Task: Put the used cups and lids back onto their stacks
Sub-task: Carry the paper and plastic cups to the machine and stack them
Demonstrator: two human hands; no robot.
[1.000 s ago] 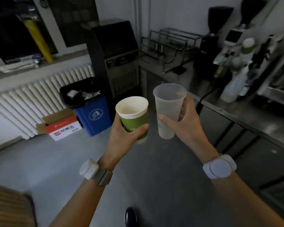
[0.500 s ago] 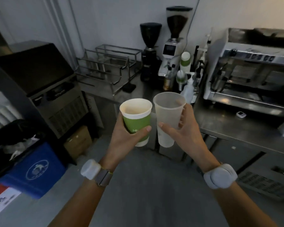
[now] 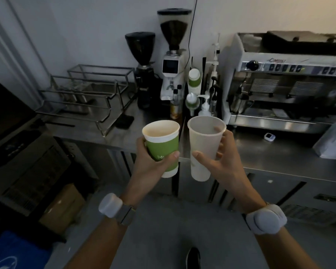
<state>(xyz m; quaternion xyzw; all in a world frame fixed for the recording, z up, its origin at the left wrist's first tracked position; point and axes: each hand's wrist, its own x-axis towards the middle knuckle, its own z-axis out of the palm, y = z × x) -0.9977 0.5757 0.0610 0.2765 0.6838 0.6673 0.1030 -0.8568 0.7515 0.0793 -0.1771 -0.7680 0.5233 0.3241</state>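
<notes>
At mid-frame my left hand (image 3: 150, 164) wraps the paper cup (image 3: 162, 147), my right hand (image 3: 218, 162) the plastic cup (image 3: 204, 148) — both look light and crushable, best gripped mid-wall.

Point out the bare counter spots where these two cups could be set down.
Bare steel counter lies right of the clear plastic cup, in front of the espresso machine, between the small white timer and the counter edge. A smaller bare strip sits beside the wire rack. Crowded: bottles between the grinders and machine.
</notes>
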